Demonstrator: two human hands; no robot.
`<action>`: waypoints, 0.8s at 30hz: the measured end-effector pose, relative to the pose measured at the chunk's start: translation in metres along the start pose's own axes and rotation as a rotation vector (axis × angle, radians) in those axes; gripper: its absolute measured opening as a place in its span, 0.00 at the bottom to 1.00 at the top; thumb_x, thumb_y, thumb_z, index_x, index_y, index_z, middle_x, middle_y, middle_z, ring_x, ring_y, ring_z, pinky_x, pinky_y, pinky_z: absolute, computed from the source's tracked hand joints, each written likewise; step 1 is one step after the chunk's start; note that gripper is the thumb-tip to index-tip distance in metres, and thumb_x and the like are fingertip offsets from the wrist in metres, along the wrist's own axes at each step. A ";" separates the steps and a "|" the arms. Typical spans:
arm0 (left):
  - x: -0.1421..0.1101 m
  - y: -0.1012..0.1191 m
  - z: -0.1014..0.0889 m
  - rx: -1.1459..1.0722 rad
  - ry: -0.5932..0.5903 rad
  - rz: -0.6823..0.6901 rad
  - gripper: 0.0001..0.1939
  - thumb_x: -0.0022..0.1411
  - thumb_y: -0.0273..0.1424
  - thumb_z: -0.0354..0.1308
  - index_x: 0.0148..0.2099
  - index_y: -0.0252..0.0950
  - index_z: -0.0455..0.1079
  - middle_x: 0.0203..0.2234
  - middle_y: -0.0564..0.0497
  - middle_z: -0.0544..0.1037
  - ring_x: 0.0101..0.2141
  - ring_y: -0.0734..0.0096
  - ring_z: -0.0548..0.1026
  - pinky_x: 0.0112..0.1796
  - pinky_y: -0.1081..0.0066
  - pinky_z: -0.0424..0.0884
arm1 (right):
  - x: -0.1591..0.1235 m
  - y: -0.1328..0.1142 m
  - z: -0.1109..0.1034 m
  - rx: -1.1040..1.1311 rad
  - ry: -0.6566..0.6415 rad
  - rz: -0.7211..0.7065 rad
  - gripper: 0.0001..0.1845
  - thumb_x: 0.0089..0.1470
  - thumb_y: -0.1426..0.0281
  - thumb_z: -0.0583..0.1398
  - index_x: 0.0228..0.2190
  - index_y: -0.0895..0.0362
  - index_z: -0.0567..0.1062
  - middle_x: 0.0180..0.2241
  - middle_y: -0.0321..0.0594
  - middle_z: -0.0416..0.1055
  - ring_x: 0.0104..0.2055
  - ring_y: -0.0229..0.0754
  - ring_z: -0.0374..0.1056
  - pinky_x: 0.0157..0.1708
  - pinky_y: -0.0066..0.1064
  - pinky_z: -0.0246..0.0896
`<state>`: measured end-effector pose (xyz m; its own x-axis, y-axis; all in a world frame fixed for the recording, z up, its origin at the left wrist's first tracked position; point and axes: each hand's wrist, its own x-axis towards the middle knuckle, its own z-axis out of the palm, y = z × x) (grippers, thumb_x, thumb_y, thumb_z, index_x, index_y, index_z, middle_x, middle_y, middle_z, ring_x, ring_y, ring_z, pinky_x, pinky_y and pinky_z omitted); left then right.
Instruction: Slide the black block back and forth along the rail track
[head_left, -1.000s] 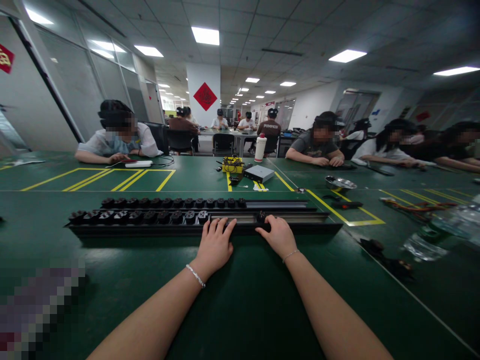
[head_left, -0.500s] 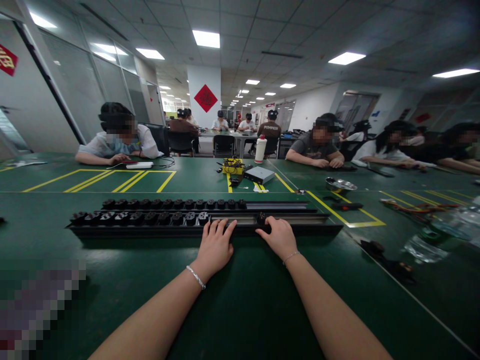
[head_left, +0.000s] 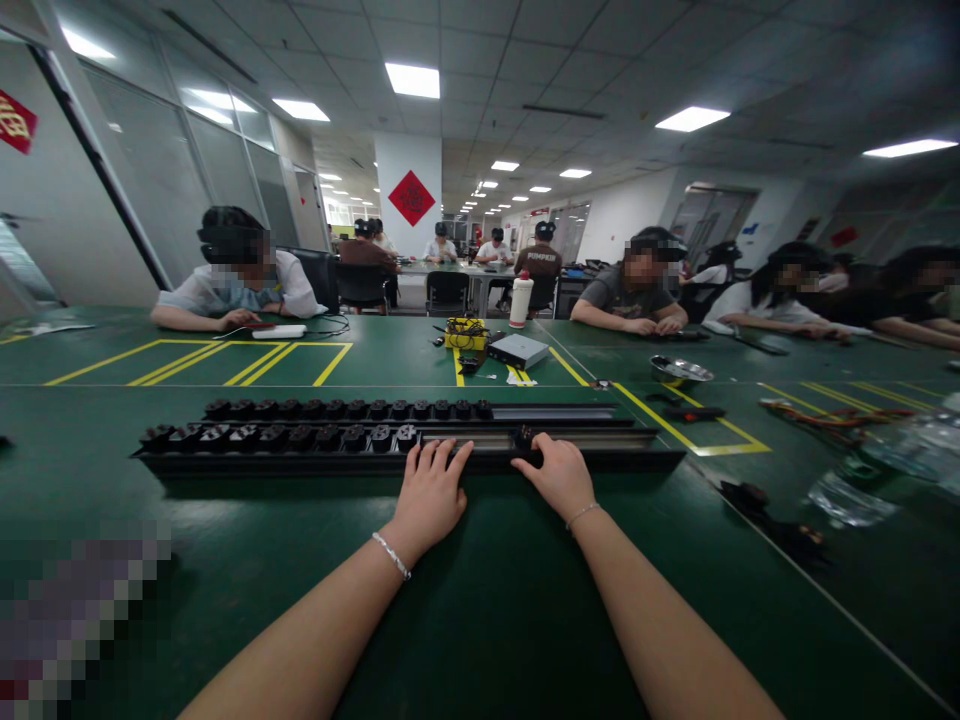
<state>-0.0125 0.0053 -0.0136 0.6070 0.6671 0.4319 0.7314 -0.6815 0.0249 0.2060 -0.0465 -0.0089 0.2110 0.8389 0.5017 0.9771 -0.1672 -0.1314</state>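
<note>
A long black power track (head_left: 247, 463) lies crosswise in front of me, with a row of black socket modules (head_left: 300, 437) in its left part. Behind it runs a second black track (head_left: 555, 411), also carrying several modules on its left. My left hand (head_left: 433, 490) rests on the near track's front edge, fingers stretched and spread, just right of the last module in the row. Farther right, my right hand (head_left: 559, 472) has thumb and fingers closed around a single black socket module (head_left: 523, 437) in the track's channel. My fingers partly cover that module.
Beyond the tracks are a grey box (head_left: 518, 350), a yellow box with cables (head_left: 465, 333) and a white bottle (head_left: 520, 300). At right lie a metal bowl (head_left: 681, 369), black parts (head_left: 776, 520) and a plastic bottle (head_left: 862, 480). Several people sit across the green table (head_left: 480, 620).
Both hands and the socket module stay in practically the same place. Only a slight shift of the camera view shows.
</note>
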 end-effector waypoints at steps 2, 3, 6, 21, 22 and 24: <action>0.000 0.000 0.000 -0.004 -0.004 0.002 0.33 0.56 0.32 0.53 0.64 0.45 0.52 0.58 0.48 0.63 0.57 0.57 0.58 0.59 0.53 0.48 | 0.000 0.000 0.000 0.000 -0.003 0.003 0.16 0.49 0.54 0.60 0.29 0.54 0.67 0.26 0.39 0.71 0.33 0.45 0.66 0.39 0.35 0.54; 0.000 0.000 0.000 -0.005 -0.002 0.002 0.33 0.56 0.32 0.53 0.64 0.45 0.52 0.58 0.48 0.63 0.57 0.57 0.58 0.59 0.52 0.48 | 0.000 0.000 0.000 0.002 0.000 0.004 0.16 0.49 0.54 0.60 0.29 0.54 0.67 0.26 0.39 0.71 0.33 0.45 0.67 0.41 0.36 0.54; 0.000 -0.001 0.001 -0.008 0.010 0.004 0.33 0.56 0.32 0.54 0.64 0.45 0.53 0.58 0.48 0.63 0.57 0.57 0.58 0.59 0.52 0.48 | -0.001 -0.001 0.000 0.013 0.016 0.018 0.16 0.49 0.54 0.60 0.29 0.53 0.67 0.26 0.38 0.72 0.34 0.45 0.67 0.48 0.39 0.51; 0.000 -0.001 0.001 -0.005 0.018 0.011 0.33 0.56 0.32 0.53 0.64 0.45 0.52 0.58 0.48 0.63 0.57 0.56 0.58 0.59 0.52 0.48 | -0.002 -0.002 -0.002 0.019 0.015 0.025 0.16 0.50 0.54 0.58 0.30 0.53 0.67 0.28 0.37 0.73 0.35 0.44 0.68 0.51 0.42 0.49; 0.000 0.000 0.001 -0.005 0.020 0.011 0.33 0.55 0.32 0.53 0.64 0.45 0.52 0.58 0.48 0.63 0.57 0.56 0.58 0.59 0.52 0.48 | -0.002 -0.002 -0.002 0.017 0.018 0.024 0.16 0.50 0.54 0.58 0.30 0.53 0.68 0.28 0.38 0.73 0.35 0.44 0.68 0.51 0.42 0.49; 0.000 0.000 0.002 -0.005 0.025 0.009 0.33 0.55 0.32 0.54 0.64 0.45 0.53 0.58 0.48 0.63 0.57 0.56 0.58 0.59 0.52 0.49 | -0.002 -0.002 -0.001 0.013 0.025 0.023 0.16 0.51 0.54 0.58 0.30 0.54 0.68 0.27 0.38 0.72 0.35 0.44 0.68 0.51 0.42 0.49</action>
<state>-0.0125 0.0056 -0.0152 0.6056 0.6530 0.4548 0.7241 -0.6892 0.0254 0.2032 -0.0487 -0.0085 0.2340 0.8215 0.5199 0.9716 -0.1790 -0.1545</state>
